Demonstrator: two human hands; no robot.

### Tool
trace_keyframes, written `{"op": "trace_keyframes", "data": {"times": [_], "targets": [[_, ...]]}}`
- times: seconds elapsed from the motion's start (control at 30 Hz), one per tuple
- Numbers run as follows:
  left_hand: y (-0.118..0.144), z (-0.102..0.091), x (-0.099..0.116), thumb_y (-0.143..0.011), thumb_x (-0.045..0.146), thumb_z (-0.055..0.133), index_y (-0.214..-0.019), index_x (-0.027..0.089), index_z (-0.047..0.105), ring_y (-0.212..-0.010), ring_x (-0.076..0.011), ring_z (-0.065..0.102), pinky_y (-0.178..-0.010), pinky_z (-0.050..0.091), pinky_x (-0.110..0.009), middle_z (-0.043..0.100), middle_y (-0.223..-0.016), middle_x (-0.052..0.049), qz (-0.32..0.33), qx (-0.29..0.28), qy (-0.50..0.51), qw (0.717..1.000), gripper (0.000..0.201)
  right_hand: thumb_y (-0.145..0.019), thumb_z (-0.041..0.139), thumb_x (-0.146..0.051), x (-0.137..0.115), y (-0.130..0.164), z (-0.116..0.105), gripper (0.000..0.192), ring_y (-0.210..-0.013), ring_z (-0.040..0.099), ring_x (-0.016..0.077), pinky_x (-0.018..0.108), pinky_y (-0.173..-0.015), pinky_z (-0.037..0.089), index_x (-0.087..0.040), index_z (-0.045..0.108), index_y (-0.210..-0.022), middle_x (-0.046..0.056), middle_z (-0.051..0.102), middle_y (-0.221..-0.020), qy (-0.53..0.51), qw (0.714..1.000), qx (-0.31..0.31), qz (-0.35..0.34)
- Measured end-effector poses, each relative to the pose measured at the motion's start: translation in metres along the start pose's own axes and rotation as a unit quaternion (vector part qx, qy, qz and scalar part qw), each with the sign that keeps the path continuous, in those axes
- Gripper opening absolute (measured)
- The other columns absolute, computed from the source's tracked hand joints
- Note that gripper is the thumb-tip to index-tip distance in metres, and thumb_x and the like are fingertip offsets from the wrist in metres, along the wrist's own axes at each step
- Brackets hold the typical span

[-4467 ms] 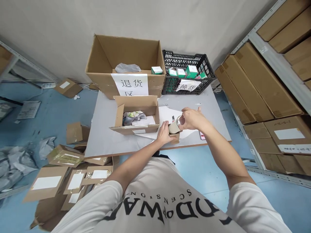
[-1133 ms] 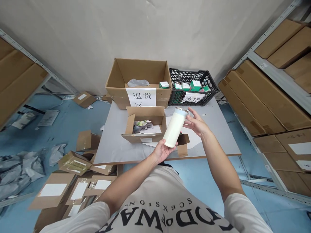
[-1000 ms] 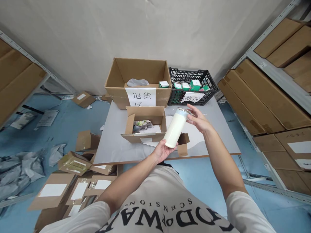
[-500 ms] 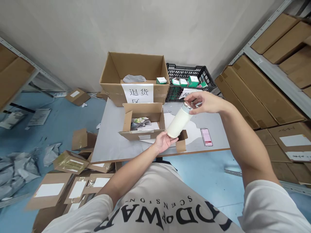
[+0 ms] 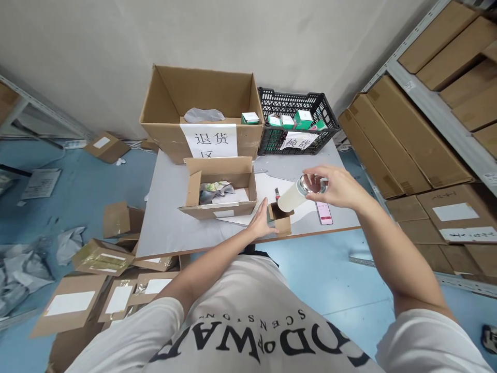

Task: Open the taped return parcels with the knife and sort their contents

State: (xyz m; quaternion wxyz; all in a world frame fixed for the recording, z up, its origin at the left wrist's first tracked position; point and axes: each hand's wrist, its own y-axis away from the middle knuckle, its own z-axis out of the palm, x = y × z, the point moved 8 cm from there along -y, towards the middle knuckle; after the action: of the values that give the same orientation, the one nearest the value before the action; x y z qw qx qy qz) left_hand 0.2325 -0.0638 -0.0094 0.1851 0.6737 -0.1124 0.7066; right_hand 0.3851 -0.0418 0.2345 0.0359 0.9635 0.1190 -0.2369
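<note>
Cream bottle (image 5: 292,198), tilted just right of the frame's centre at a small box's (image 5: 283,226) mouth, was probably stiff, smooth, slightly slippery; its body seemed the surest hold. The right hand (image 5: 338,188) gripped its metal cap (image 5: 309,184); the left hand (image 5: 261,223), fingers spread, rested beside the box on the surface (image 5: 165,217).

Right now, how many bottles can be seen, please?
1: the cream bottle, tilted in the right hand, its base at the opening of the small box. Others may be hidden.
</note>
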Motion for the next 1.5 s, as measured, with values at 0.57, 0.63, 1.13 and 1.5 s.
{"op": "trace_keyframes", "data": {"times": [0.57, 0.63, 1.13, 1.5], "targets": [[-0.018, 0.008, -0.034, -0.046, 0.018, 0.078, -0.14, 0.014, 0.029, -0.135, -0.0341, 0.029, -0.112, 0.019, -0.047, 0.033, -0.145, -0.017, 0.031, -0.027, -0.071, 0.997, 0.107, -0.071, 0.065, -0.025, 0.011, 0.009, 0.09, 0.048, -0.089, 0.059, 0.02, 0.028, -0.073, 0.043, -0.022, 0.055, -0.118, 0.007, 0.058, -0.112, 0.095, 0.992, -0.081, -0.022], [-0.022, 0.011, -0.033, -0.048, 0.018, 0.077, -0.136, 0.015, 0.035, -0.131, -0.0337, 0.035, -0.111, 0.023, -0.046, 0.039, -0.14, -0.016, 0.036, -0.019, -0.077, 0.996, 0.098, -0.072, 0.065, -0.025, 0.013, 0.008, 0.101, 0.049, -0.089, 0.059, 0.0198, 0.027, -0.072, 0.043, -0.022, 0.054, -0.12, 0.007, 0.057, -0.113, 0.104, 0.99, -0.096, -0.022], [-0.026, 0.011, -0.031, -0.052, 0.012, 0.071, -0.123, 0.019, 0.046, -0.117, -0.031, 0.048, -0.103, 0.034, -0.043, 0.052, -0.124, -0.012, 0.052, -0.019, -0.124, 0.991, 0.076, -0.07, 0.069, -0.031, 0.035, -0.005, 0.184, 0.05, -0.096, 0.056, 0.0303, 0.036, -0.078, 0.044, -0.014, 0.049, -0.113, 0.017, 0.061, -0.104, 0.27, 0.947, -0.164, 0.063], [-0.029, 0.014, -0.033, -0.055, 0.015, 0.071, -0.122, 0.018, 0.044, -0.112, -0.0312, 0.051, -0.098, 0.04, -0.043, 0.052, -0.121, -0.013, 0.063, -0.039, -0.171, 0.983, 0.073, -0.076, 0.061, -0.029, 0.054, -0.008, 0.203, 0.042, -0.089, 0.063, 0.0291, 0.032, -0.07, 0.045, -0.018, 0.048, -0.114, 0.015, 0.063, -0.102, 0.234, 0.944, -0.173, 0.153]]}}
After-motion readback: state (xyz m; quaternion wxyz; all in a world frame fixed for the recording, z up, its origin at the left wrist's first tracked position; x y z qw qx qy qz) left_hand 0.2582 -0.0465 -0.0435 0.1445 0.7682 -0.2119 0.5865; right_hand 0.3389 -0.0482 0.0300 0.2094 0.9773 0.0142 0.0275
